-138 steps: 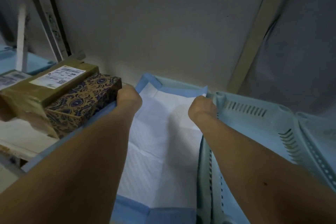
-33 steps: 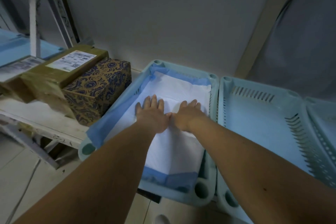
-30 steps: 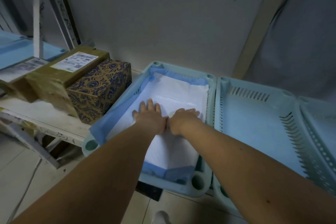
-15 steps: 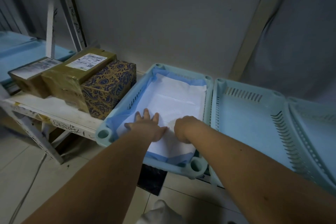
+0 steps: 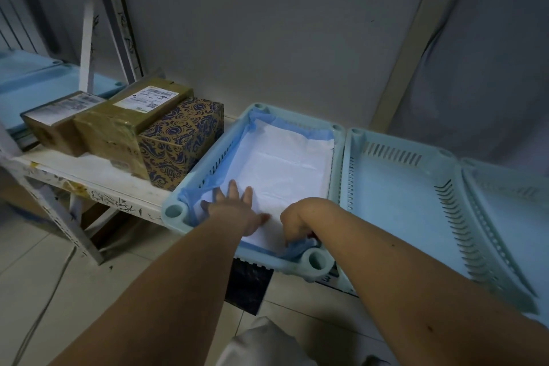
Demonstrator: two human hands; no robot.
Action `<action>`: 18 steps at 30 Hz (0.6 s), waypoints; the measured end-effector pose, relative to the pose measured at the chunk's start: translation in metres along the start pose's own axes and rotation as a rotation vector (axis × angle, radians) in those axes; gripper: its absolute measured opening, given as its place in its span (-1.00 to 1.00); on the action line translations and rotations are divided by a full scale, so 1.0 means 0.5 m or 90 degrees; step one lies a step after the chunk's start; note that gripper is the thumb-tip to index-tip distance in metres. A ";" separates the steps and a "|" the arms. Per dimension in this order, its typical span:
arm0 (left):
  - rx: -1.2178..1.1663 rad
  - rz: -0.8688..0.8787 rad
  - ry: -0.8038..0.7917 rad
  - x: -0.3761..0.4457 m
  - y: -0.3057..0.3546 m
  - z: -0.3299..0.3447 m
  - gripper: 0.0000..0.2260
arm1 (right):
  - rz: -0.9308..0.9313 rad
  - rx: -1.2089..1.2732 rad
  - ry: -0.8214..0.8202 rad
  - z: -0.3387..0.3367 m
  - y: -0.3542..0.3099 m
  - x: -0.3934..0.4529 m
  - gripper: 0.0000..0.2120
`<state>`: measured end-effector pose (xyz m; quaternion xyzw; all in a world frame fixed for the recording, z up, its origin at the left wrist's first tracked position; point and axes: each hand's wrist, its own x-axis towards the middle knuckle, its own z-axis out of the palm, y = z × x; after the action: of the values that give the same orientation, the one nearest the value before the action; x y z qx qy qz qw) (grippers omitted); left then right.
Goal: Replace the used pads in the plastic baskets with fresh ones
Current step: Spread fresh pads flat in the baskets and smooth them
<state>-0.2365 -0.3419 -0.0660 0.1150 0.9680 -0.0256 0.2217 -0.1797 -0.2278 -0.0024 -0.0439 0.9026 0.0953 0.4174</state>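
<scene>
Pad (image 5: 285, 166), white with a blue border, lies in the leftmost pale blue basket (image 5: 173, 211) on the white shelf (image 5: 89, 178), its far and left edges riding up the walls. A second ago both hands lay flat side by side in the middle; now they have slid back to the near end. The left hand (image 5: 237, 205) presses flat with fingers spread near the near-left corner. The right hand (image 5: 292, 223) is curled down at the near-right corner, apparently pinching or tucking the bunched blue edge there, though its fingertips are hidden. That suggests the smoothing is nearly done and only the near corners remain. The next basket (image 5: 395, 196) on the right looks bare, so it probably needs a pad next. Cardboard boxes (image 5: 118, 128) and a patterned box (image 5: 181, 140) stand just beside the lined basket.
</scene>
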 end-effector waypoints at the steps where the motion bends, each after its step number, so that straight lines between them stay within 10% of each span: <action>1: 0.002 -0.006 0.003 -0.002 -0.001 0.001 -0.21 | 0.008 -0.005 0.003 0.002 -0.001 0.001 -0.89; 18: -0.030 -0.117 -0.022 -0.040 0.021 0.007 -0.17 | 0.031 -0.111 0.087 0.039 -0.035 -0.010 -0.75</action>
<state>-0.2148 -0.3363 -0.0604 0.0203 0.9708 -0.0249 0.2378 -0.1593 -0.2407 -0.0136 -0.0646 0.9180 0.1803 0.3473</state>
